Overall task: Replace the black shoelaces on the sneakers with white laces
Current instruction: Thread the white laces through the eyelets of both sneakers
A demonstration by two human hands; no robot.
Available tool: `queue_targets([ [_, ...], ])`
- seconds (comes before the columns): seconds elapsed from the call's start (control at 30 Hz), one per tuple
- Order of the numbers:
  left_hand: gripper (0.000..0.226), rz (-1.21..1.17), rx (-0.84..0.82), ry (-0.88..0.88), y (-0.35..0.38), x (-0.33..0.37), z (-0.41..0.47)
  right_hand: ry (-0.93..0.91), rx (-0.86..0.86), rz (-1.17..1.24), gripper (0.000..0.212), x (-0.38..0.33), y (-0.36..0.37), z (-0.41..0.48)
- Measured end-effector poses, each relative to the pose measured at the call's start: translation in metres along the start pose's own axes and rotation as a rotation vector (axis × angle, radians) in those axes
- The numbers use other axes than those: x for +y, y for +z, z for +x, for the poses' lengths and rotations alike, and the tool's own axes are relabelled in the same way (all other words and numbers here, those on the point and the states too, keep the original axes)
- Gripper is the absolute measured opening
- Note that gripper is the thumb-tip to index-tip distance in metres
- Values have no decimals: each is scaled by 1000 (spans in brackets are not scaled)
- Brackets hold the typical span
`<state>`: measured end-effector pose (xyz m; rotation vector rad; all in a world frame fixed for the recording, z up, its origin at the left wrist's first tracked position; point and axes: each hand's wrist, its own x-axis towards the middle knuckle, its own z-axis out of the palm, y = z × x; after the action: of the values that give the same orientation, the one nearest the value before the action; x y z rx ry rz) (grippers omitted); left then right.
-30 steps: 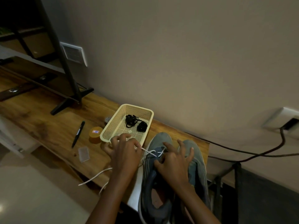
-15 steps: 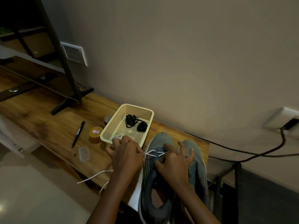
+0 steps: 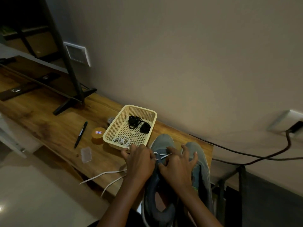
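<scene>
One long brown wooden worktop (image 3: 49,122). On it, two grey fabric sneakers (image 3: 200,161), side by side. Just left, one cream perforated plastic basket (image 3: 114,126) holding two black lace bundles (image 3: 133,122) and one coiled white lace (image 3: 122,140). Left hand (image 3: 139,163), fingers clamped on a second white lace (image 3: 161,155) threaded in the left sneaker (image 3: 161,141); right hand (image 3: 178,166), fingers at it, grip unclear. One black pen (image 3: 80,134), one orange tape roll (image 3: 98,136).
</scene>
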<state>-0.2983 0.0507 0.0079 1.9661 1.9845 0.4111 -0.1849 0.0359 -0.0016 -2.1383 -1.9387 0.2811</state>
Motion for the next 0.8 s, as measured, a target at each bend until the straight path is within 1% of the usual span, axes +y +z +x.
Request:
queue_targets([
  [0.17, 16, -4, -38, -19, 0, -1, 2, 17, -23, -45, 24, -5, -1, 0],
  [0.33, 13, -53, -82, 5, -1, -4, 2, 26, -41, -49, 25, -6, -2, -1],
  [0.4, 18, -99, -101, 3, -3, -7, 2, 14, -61, -51, 26, -7, -5, 0],
  [0.47, 30, -171, -72, -22, -3, -14, 3, 1, -65, -31, 24, -4, -11, 5],
  [0.5, 31, -216, -38, -44, -2, -17, 5, 2, -23, 9, 22, 1, -16, 10],
  [0.53, 26, -252, -4, -63, -1, -21, 6, 9, 52, 77, 21, 5, -22, 15],
  [0.6, 10, -260, 48, -77, 1, -21, 6, 50, 211, 308, 17, 15, -36, 25],
  [0.63, 5, -245, 59, -67, 3, -20, 5, 85, 252, 457, 17, 18, -42, 29],
  [0.67, 6, -221, 61, -51, 5, -17, 4, 127, 264, 591, 20, 21, -46, 33],
  [0.7, 11, -189, 55, -37, 7, -14, 3, 167, 265, 675, 22, 21, -47, 35],
  [0.8, 17, -133, 61, -45, 9, -9, 2, 192, 225, 720, 18, 23, -42, 38],
])
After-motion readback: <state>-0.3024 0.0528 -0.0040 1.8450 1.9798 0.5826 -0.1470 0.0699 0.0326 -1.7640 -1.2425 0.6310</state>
